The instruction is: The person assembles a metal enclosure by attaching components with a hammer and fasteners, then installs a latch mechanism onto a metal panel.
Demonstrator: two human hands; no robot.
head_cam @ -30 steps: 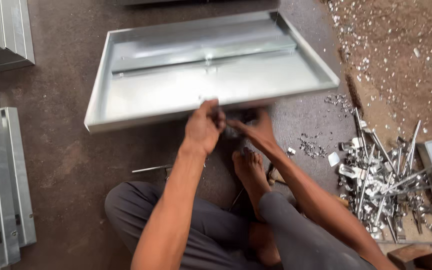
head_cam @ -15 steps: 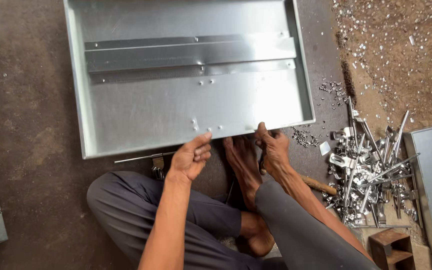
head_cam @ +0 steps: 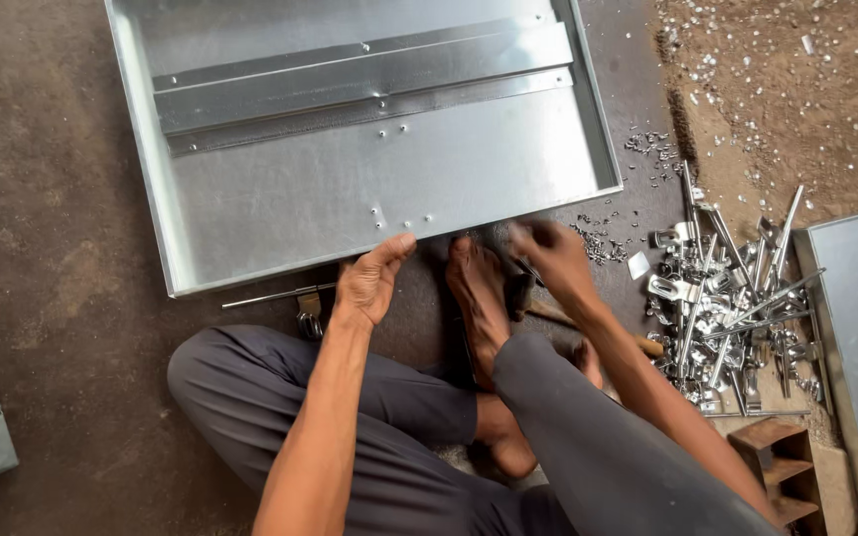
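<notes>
Head view: left hand (head_cam: 369, 283) spread flat against metal tray (head_cam: 280, 213) near edge; right hand (head_cam: 553, 260), blurred, grip unclear, beside fittings pile (head_cam: 722, 308).

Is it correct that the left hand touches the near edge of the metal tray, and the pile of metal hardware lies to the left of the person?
Not quite. The left hand does touch the near edge of the metal tray, but the head view shows the pile of metal hardware lying to the person's right.

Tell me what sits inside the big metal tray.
Inside the metal tray, a long folded metal strip lies along its floor, with a few small rivets near the front edge. The left hand covers part of that edge.
</notes>
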